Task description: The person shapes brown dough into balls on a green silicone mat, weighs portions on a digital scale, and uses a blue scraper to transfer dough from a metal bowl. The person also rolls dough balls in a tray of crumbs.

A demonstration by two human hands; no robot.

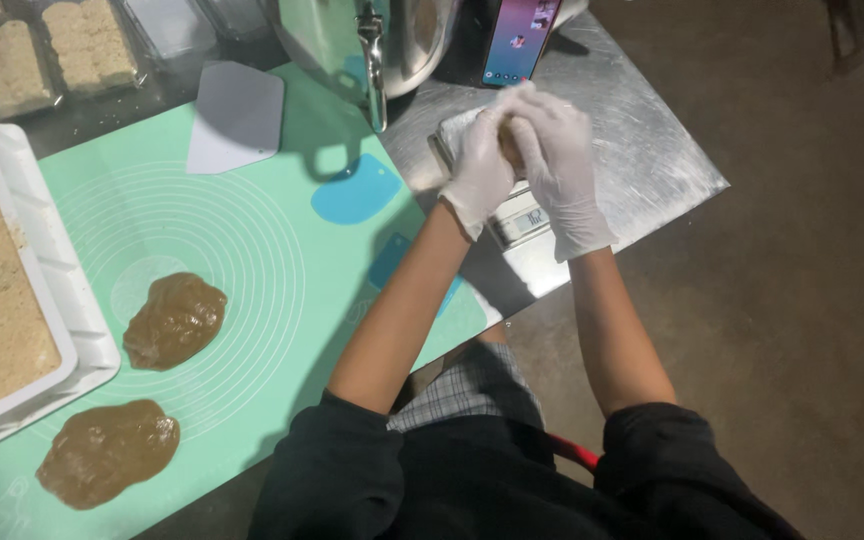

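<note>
Your small tan lump of dough [510, 140] sits cupped between both gloved hands, just above the small scale [517, 215] at the near edge of the steel bench [642, 150]. Your left hand [480, 170] wraps it from one side and your right hand [555, 150] from the other, the fingers [537, 105] of both curled closed around it, so only a sliver of the dough shows. By the look of it, you are shaping or pressing a portion over the scale; setting it down would call for easing your fingers apart without tearing the soft piece. Left of your arms lies a mint green mat [282, 290] marked with rings, carrying two flat brown dough pieces [174, 320], one near the mat's middle and one toward its near corner, well apart from your hands. A blue scraper [357, 192] and a white scraper [236, 118] lie on the mat too. A white tray of crumbs [72, 340] touches the mat's left edge. Behind your hands stand a mint green mixer [352, 45] and an upright phone [520, 40]. The floor [792, 300] is dim, bare concrete.
</note>
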